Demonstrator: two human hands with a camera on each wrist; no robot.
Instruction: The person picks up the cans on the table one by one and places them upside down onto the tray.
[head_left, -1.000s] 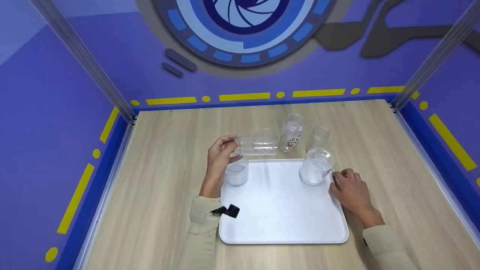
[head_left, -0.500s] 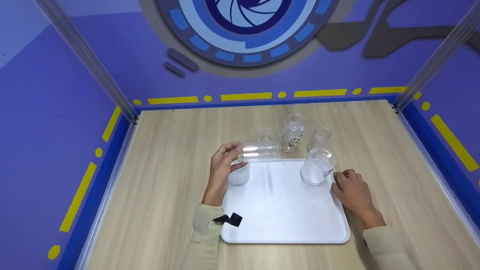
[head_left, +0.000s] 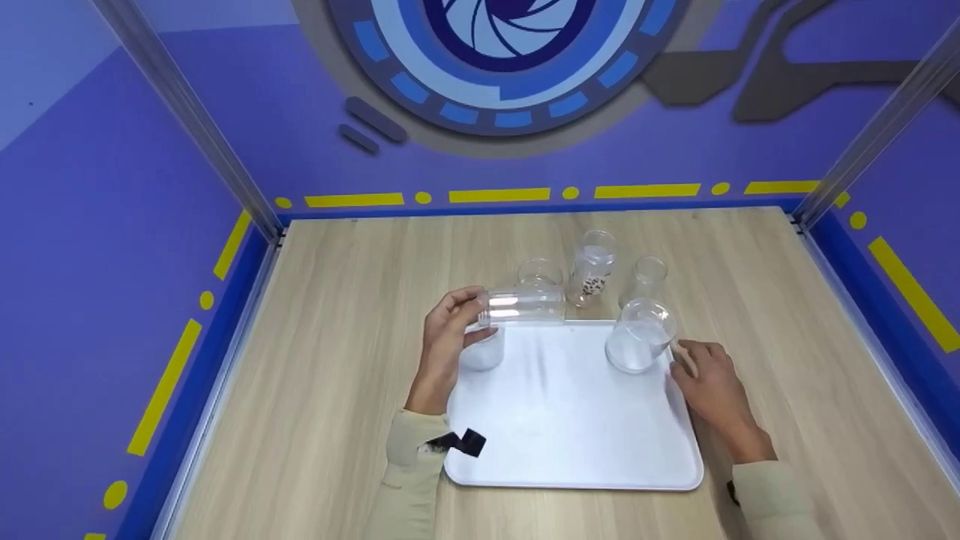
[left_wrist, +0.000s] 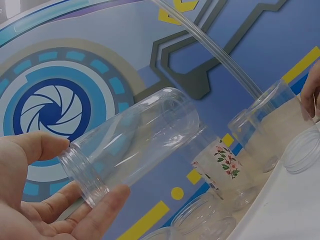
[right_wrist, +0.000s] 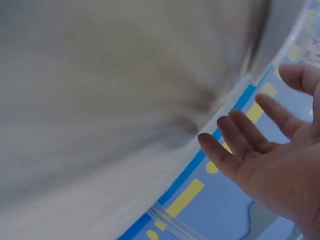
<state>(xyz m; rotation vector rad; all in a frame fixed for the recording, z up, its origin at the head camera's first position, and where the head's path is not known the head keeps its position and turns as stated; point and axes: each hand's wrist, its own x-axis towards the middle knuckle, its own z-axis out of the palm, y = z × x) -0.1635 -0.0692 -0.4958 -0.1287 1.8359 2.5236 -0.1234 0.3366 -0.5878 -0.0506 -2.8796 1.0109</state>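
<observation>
My left hand [head_left: 450,330] grips a clear jar [head_left: 525,304] by its threaded mouth, thumb on one side and fingers on the other. The jar lies sideways in the air over the back edge of a white tray [head_left: 570,427], its base pointing right. In the left wrist view the jar [left_wrist: 140,135] looks see-through, with nothing inside. Below that hand, a short clear glass [head_left: 484,354] stands on the tray's back left corner, partly hidden. My right hand [head_left: 716,382] is beside the tray's right edge; in the right wrist view its fingers [right_wrist: 220,155] are spread and loosely bent, holding nothing.
A wide clear glass [head_left: 637,341] stands on the tray's back right corner. Behind the tray are a tall glass with a floral print [head_left: 592,270], a slim clear glass [head_left: 646,279] and a low clear one [head_left: 540,271]. Purple panels [head_left: 82,247] enclose the wooden table [head_left: 352,300].
The left hand has brought the jar slightly nearer and to the right. The right hand's fingers have loosened and shifted a little away from the tray edge. The head view has shifted slightly.
</observation>
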